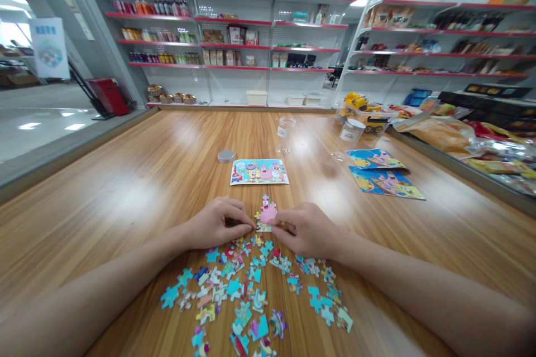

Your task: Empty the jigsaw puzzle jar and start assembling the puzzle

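A small joined patch of jigsaw puzzle (268, 214), showing a pink cartoon starfish, lies on the table between my hands. My left hand (221, 222) rests at its left, fingers curled and tips together by its lower left edge; what they hold, if anything, is hidden. With thumb and forefinger closed, my right hand (307, 230) pinches a puzzle piece at the patch's right edge. Many loose puzzle pieces (233, 288), mostly light blue, are spread below both hands. Just beyond the patch lies a picture card (259, 172) of cartoon characters.
A silver lid (226, 155) lies left of an open clear jar (286, 135). A lidded jar (348, 138) stands farther right, near blue cartoon sheets (385, 181). Toy trucks fill a clear bin (363, 114) at the back right, beside packaged goods (444, 131). Stocked shelves (234, 22) stand behind.
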A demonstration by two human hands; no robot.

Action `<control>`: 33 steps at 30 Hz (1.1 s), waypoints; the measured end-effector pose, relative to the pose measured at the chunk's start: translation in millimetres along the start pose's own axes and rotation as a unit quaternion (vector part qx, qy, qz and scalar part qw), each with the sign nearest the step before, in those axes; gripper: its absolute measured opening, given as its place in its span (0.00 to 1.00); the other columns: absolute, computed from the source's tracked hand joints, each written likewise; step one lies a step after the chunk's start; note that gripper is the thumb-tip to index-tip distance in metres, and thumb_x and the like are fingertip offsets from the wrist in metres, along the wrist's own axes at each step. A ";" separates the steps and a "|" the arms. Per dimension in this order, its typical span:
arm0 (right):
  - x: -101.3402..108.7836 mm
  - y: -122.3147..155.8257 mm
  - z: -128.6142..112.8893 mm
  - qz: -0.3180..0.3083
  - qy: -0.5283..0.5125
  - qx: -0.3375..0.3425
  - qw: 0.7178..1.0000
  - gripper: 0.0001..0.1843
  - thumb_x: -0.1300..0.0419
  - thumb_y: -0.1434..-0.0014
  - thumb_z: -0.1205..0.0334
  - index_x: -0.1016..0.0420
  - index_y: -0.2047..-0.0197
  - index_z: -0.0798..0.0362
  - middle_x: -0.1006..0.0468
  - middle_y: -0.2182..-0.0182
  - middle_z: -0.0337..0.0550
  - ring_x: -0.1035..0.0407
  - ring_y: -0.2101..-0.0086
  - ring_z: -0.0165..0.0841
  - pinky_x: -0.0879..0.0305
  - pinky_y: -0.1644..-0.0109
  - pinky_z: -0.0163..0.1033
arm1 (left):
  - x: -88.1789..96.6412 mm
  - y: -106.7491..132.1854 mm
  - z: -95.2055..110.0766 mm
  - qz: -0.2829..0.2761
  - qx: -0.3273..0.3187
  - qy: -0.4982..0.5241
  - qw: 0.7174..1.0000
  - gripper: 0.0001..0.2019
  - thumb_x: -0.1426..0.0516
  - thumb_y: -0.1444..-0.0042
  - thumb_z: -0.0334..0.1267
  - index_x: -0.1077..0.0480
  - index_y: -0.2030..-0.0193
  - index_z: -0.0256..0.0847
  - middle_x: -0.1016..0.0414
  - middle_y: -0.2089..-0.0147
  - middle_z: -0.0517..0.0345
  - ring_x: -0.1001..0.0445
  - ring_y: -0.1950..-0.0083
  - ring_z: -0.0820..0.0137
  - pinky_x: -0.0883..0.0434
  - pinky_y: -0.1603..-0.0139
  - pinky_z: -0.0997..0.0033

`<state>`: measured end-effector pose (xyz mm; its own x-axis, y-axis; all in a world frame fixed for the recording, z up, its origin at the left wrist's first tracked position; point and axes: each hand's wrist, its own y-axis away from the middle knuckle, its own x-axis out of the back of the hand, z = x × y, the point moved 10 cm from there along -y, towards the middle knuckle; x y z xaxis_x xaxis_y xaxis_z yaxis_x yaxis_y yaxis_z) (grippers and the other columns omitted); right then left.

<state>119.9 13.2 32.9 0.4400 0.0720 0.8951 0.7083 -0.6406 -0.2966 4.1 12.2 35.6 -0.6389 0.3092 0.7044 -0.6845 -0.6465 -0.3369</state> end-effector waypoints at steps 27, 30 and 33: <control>-30.6 13.5 17.6 -0.330 -0.215 -0.133 0.909 0.23 0.26 0.55 0.48 0.30 0.78 0.57 0.33 0.83 0.32 0.42 0.81 0.21 0.51 0.81 0.28 | -7.9 0.1 8.3 -0.081 -0.019 0.042 0.996 0.05 0.37 0.40 0.35 0.18 0.63 0.38 0.23 0.69 0.56 0.28 0.65 0.72 0.35 0.60 0.72; -26.4 11.5 12.4 -0.318 -0.145 -0.130 0.928 0.22 0.25 0.56 0.50 0.29 0.79 0.57 0.33 0.84 0.31 0.43 0.82 0.21 0.53 0.80 0.28 | -10.1 2.1 8.7 -0.100 -0.022 0.042 0.994 0.04 0.36 0.40 0.36 0.18 0.62 0.40 0.23 0.68 0.57 0.29 0.64 0.72 0.36 0.58 0.71; -24.1 10.4 7.4 -0.315 -0.114 -0.123 0.934 0.22 0.26 0.55 0.50 0.29 0.78 0.57 0.33 0.83 0.31 0.43 0.82 0.21 0.53 0.79 0.29 | -11.2 3.5 9.1 -0.113 -0.025 0.044 0.992 0.04 0.36 0.40 0.37 0.18 0.62 0.42 0.23 0.68 0.58 0.29 0.63 0.72 0.37 0.58 0.70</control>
<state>120.8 10.5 5.8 0.1043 0.6360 0.7646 0.7307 -0.5706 0.3749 12.1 0.1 32.1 -0.4940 0.5032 0.7091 -0.8288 -0.5190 -0.2091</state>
